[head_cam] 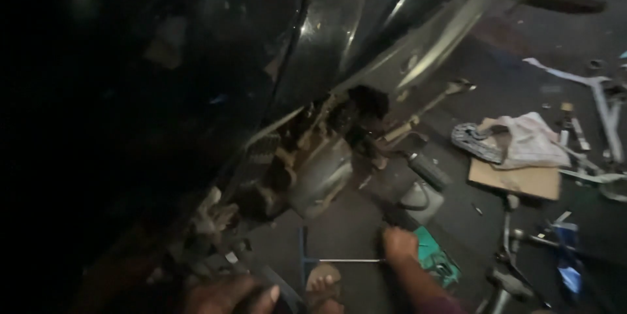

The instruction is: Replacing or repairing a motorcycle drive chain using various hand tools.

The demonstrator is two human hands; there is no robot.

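My right hand (pixel 400 245) reaches down to the dark floor and is closed around the end of a long thin metal rod tool (pixel 346 261) that lies flat, pointing left. My left hand (pixel 228 296) is at the bottom edge, low beside the motorcycle's underside; whether it holds anything is hidden in the dark. The motorcycle engine (pixel 313 157) with its grimy casing and a footpeg (pixel 428 169) sits just above my right hand. A foot in a sandal (pixel 323 282) rests between my hands.
A flat piece of cardboard (pixel 522 180) lies on the floor at right with a pale rag (pixel 529 141) and a drive chain (pixel 473 141) on it. A green packet (pixel 434 258) lies by my right wrist. Scattered metal tools (pixel 516 249) and white parts lie at the right.
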